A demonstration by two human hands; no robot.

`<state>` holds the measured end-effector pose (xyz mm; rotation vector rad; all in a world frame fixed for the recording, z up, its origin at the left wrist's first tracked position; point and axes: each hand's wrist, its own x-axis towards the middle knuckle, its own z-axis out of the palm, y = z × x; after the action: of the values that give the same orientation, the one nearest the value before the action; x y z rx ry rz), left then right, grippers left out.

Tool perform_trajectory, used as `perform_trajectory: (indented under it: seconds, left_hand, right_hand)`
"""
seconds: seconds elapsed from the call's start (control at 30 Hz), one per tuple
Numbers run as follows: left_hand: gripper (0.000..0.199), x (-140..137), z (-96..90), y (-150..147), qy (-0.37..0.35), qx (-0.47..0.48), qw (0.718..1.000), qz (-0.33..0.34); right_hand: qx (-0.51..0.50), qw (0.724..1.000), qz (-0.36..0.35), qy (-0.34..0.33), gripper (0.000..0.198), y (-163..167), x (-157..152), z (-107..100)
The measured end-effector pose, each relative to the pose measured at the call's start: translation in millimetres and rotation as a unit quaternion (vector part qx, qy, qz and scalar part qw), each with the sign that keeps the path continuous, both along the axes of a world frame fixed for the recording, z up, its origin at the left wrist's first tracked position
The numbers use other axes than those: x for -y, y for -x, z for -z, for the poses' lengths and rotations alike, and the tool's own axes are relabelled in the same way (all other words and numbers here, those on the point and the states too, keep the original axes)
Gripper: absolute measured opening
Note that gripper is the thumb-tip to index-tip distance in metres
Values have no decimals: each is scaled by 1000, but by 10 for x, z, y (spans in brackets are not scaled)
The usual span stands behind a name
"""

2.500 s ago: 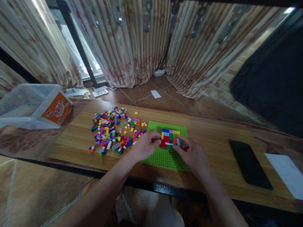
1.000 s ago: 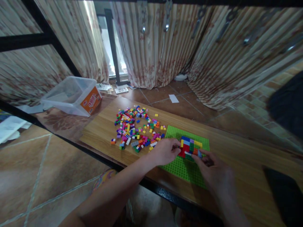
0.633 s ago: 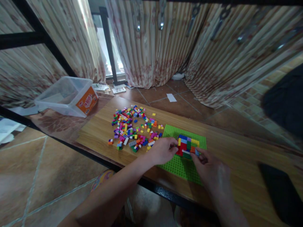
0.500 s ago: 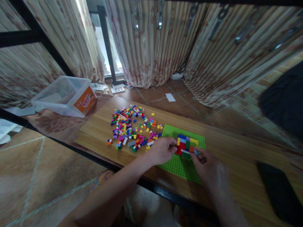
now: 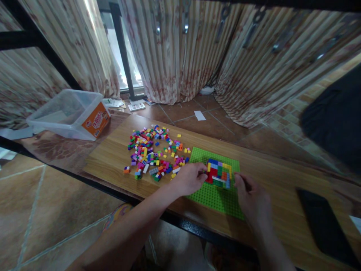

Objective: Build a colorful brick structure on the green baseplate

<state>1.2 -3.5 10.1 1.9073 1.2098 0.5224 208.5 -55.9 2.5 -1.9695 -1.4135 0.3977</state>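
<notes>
A low build of toy bricks (image 5: 219,168) in red, blue, yellow, green and orange sits on the green studded baseplate (image 5: 214,201). My left hand (image 5: 191,178) is at the build's left edge, its thumb and forefinger closed together against the red and yellow bricks there. My right hand (image 5: 254,192) hovers over the right edge of the baseplate, thumb and forefinger slightly apart, with nothing visible between them. A light blue brick (image 5: 228,180) lies at the right end of the build, a short gap away from the right fingertips.
Loose bricks (image 5: 145,145) of many colours spread over the wooden board (image 5: 107,158) left of the baseplate. A clear plastic box (image 5: 62,116) with an orange label stands at the far left. A dark flat object (image 5: 321,222) lies at the right. Curtains hang behind.
My right hand has let go of the light blue brick, which now sits on the build, and has drawn away to the right. My left hand stays at the build's left edge.
</notes>
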Motion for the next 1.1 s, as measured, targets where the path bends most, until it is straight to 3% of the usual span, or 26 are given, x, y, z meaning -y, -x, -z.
perform_trajectory:
  seconds: [0.2, 0.43, 1.1]
  left_hand:
    - [21, 5, -29, -1, 0, -5, 1000, -2]
    - [26, 21, -20, -17, 0, -8, 1000, -8]
    - [25, 45, -24, 24, -10, 21, 1000, -14]
  right_hand:
    - [-37, 998, 19, 39, 54, 4, -84, 64]
    - [50, 996, 10, 75, 59, 129, -82, 119]
    - [129, 991, 6, 38, 51, 232, -49, 286]
